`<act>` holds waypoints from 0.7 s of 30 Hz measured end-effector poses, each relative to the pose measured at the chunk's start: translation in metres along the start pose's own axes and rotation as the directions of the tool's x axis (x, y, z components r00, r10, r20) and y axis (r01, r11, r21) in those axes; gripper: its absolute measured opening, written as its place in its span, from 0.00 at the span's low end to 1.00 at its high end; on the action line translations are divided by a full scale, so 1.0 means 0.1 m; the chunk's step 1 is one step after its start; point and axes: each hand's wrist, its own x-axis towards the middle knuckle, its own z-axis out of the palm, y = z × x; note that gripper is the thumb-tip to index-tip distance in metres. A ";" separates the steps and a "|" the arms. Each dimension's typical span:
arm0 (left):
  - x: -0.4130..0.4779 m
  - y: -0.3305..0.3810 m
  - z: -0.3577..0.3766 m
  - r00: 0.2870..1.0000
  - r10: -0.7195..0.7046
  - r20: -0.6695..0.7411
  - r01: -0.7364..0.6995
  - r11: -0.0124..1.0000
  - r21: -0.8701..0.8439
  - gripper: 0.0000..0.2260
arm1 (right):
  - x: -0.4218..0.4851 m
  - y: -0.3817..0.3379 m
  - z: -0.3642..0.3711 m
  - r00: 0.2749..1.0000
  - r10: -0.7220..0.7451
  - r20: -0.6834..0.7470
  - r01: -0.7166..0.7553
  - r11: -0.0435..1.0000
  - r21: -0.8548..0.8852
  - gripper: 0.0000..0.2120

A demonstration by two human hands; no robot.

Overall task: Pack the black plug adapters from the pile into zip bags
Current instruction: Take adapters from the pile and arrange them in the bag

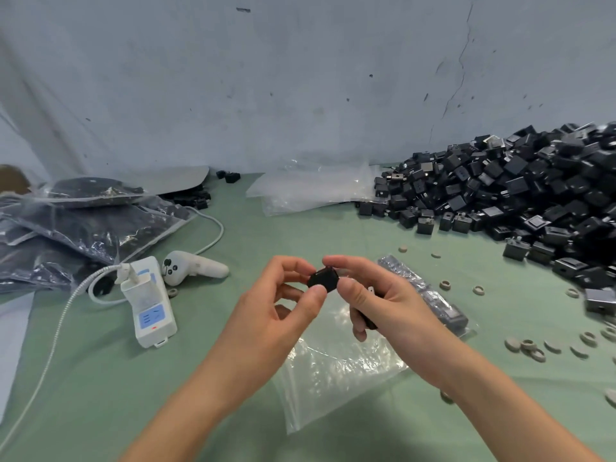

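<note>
Black plug adapter [322, 282] between left hand [280, 305] and right hand [376, 301]

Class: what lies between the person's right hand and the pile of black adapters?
Head view: a packed zip bag and scattered small grey rings on the green tabletop.

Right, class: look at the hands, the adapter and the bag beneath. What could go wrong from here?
The adapter is held only by fingertips of the left hand and right hand; that light grip could let it slip.
The zip bag lies flat, held by neither hand, so filling may fumble.
Loose rings nearby could get swept in.
</note>
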 end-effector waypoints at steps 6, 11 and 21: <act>-0.02 -0.31 -0.56 0.995 -0.101 -0.005 0.101 0.985 0.138 0.10 | 0.02 0.05 -0.02 0.999 0.003 -0.035 -0.008 0.989 -0.148 0.14; -0.22 -0.64 -0.99 0.957 -0.285 0.062 0.232 0.874 0.428 0.11 | 0.07 0.08 -0.33 0.968 0.049 -0.246 -0.132 0.935 -0.330 0.08; -0.16 -0.79 -0.09 0.996 0.011 0.094 -0.048 0.915 0.402 0.10 | 0.11 0.17 -0.74 0.890 0.006 -0.457 -0.247 0.847 -0.470 0.08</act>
